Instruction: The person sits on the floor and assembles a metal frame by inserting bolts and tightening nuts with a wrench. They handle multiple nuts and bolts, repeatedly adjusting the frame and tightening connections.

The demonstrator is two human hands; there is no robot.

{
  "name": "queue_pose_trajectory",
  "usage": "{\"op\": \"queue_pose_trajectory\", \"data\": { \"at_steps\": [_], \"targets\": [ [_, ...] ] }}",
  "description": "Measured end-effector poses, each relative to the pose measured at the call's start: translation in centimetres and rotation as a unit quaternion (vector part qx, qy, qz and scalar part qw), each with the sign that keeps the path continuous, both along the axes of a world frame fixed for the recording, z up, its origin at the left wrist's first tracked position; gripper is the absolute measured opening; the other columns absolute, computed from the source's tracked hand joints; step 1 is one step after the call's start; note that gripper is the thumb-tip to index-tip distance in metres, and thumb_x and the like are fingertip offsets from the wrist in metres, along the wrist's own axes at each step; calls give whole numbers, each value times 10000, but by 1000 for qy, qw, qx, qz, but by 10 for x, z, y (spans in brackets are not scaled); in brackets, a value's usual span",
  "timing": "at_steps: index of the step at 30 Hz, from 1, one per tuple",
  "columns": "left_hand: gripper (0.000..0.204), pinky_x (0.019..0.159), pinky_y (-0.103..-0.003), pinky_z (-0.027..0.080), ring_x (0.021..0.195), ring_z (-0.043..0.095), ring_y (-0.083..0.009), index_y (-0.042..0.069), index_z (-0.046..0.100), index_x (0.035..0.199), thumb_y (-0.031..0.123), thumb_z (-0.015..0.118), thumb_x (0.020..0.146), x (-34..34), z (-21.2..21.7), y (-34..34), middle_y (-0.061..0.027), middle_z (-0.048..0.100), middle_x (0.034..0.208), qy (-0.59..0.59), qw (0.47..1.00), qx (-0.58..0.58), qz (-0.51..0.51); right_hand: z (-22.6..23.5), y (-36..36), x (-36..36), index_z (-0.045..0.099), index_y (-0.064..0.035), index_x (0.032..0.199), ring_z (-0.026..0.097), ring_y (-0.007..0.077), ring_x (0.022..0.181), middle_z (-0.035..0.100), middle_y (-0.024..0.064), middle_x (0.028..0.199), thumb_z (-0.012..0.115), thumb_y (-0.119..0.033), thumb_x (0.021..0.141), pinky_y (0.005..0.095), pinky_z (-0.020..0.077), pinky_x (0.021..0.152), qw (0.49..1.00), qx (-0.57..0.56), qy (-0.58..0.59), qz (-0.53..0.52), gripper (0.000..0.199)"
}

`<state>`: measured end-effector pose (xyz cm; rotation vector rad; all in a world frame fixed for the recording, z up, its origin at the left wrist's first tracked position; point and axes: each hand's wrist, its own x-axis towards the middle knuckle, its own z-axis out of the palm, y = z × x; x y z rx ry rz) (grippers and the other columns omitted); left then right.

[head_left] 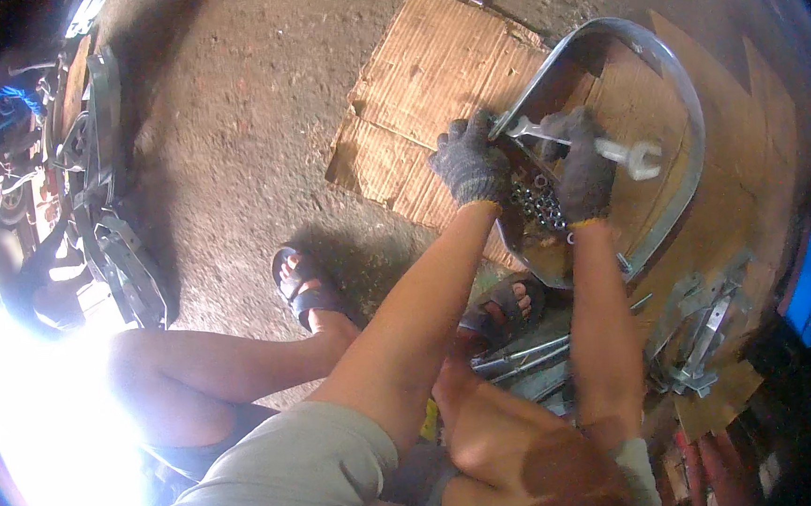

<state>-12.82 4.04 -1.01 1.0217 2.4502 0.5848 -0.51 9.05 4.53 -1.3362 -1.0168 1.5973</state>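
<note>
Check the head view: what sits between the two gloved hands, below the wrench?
In the head view, a heap of small metal nuts lies between the left hand and right hand, below the wrench.

Over flattened cardboard [431,73] on the floor, the gloved left hand [471,162] steadies a curved metal bracket [687,111] while the gloved right hand [583,170] holds a wrench [626,153] inside it, above loose nuts [536,204].

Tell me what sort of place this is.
Probably a small metalworking or repair workshop, with work done on the floor. The gloved right hand holds a wrench at a bent metal band, over flattened cardboard on bare ground, with nuts piled nearby.
</note>
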Motion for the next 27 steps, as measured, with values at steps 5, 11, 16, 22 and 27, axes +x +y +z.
{"op": "queue_pose_trajectory", "data": {
  "at_steps": [5, 11, 16, 22, 27],
  "targets": [
    [438, 893, -511, 448, 1071, 618, -336, 299, 696, 1171, 397, 758, 748, 0, -2, 1, -56, 673, 1133, -3, 1000, 0, -22, 8, -43, -11, 699, -36, 1027, 637, 170, 834, 659, 45, 884, 623, -267, 1015, 337, 518, 754, 935, 249, -231, 97, 244],
    [373, 908, -530, 429, 1068, 615, -336, 323, 707, 1156, 358, 724, 785, 3, -6, -1, -51, 677, 1120, -2, 1000, 7, -2, -24, -25, -11, 706, -56, 962, 661, 187, 839, 674, 52, 871, 632, -314, 1006, 358, 512, 727, 976, 128, -141, 106, 272],
    [363, 909, -522, 435, 1064, 619, -341, 311, 714, 1153, 228, 695, 800, 9, 2, 4, -61, 682, 1104, -18, 1000, 2, -11, -31, 49, 8, 674, -71, 817, 610, 167, 619, 643, 53, 708, 625, -426, 1005, 314, 455, 545, 986, -149, 62, -52, 405],
    [351, 890, -509, 446, 1055, 624, -342, 310, 707, 1177, 289, 693, 826, -1, -1, -2, -64, 678, 1102, 21, 1000, -7, -8, -14, 3, -2, 678, -58, 929, 638, 176, 726, 687, 71, 855, 622, -349, 1019, 319, 507, 652, 995, 40, -87, 22, 309],
    [365, 907, -516, 425, 1084, 608, -318, 307, 697, 1188, 337, 664, 826, 6, -1, 4, -55, 667, 1141, -6, 1000, 4, -16, -30, -26, -3, 689, 0, 1014, 682, 305, 920, 708, 137, 970, 650, -255, 946, 423, 532, 877, 867, 399, -271, 121, 267]
  ]
}}
